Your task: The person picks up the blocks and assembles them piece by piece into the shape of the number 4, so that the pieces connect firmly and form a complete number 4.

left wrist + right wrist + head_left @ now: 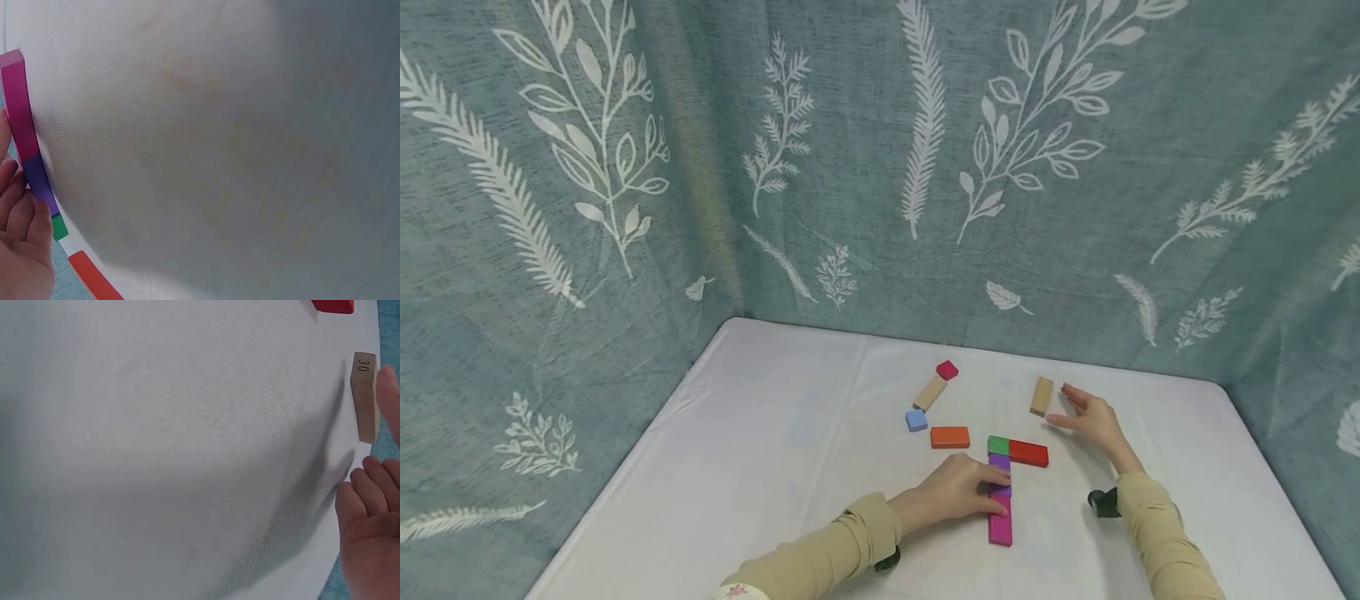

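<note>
My left hand (pixel 958 489) reaches over a row of blocks in the head view. Its fingers lie across the purple block (pixel 999 461), and the thumb touches the magenta block (pixel 1000 530). In the left wrist view those fingers are bent beside the purple block (pixel 40 185); their exact contact is partly hidden. A green block (pixel 997 445) caps the row's far end, with a red block (pixel 1028 452) extending right from it. My right hand (pixel 1093 423), thumb and fingers spread, is beside a plain wooden block (pixel 1041 396). That block's end reads "30" in the right wrist view.
Left of the row lies an orange block (pixel 950 437). Farther back are a blue block (pixel 916 420), another plain wooden block (pixel 930 392) and a crimson block (pixel 947 370). A white cloth (pixel 775 417) covers the table; patterned teal curtains (pixel 865 167) hang behind and at the sides.
</note>
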Demonstrator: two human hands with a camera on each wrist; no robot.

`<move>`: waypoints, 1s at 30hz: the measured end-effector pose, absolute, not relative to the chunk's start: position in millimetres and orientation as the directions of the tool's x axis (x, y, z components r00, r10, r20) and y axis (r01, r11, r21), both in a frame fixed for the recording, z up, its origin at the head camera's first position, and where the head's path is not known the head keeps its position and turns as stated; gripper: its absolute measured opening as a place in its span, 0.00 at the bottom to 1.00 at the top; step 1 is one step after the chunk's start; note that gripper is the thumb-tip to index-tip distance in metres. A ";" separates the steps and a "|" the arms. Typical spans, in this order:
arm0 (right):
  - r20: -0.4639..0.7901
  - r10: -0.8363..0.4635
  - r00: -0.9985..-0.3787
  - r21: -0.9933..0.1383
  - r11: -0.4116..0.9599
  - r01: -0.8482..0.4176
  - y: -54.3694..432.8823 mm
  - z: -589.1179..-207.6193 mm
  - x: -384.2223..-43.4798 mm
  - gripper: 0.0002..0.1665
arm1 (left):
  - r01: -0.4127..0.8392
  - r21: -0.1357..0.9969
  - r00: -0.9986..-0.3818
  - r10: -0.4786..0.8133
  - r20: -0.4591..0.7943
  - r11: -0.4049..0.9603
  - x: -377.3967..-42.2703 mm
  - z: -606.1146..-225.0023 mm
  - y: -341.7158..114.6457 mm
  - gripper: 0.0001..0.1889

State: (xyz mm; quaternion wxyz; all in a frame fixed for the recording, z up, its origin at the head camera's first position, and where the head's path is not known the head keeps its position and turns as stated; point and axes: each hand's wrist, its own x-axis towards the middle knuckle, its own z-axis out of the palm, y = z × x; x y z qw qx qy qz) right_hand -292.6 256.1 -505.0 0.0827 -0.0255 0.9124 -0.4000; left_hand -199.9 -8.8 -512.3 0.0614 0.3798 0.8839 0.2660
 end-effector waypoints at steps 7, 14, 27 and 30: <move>-0.141 -0.133 -0.981 -0.726 0.688 0.012 254.0 -507.3 -299.7 0.51 | 0.647 0.521 -0.693 0.714 0.098 0.556 -202.1 -514.4 -8.8 0.23; -0.127 -0.167 -0.978 -0.717 0.697 -0.025 251.2 -507.9 -305.8 0.52 | 0.651 0.513 -0.695 0.712 0.105 0.560 -201.1 -515.8 -9.5 0.23; -0.070 -0.198 -0.978 -0.684 0.723 -0.098 250.0 -506.2 -304.5 0.49 | 0.648 0.510 -0.698 0.709 0.100 0.566 -199.8 -516.6 -8.7 0.23; -0.074 -0.198 -0.978 -0.694 0.714 -0.092 249.2 -506.0 -303.5 0.50 | 0.643 0.517 -0.699 0.709 0.092 0.566 -200.7 -517.0 -9.7 0.23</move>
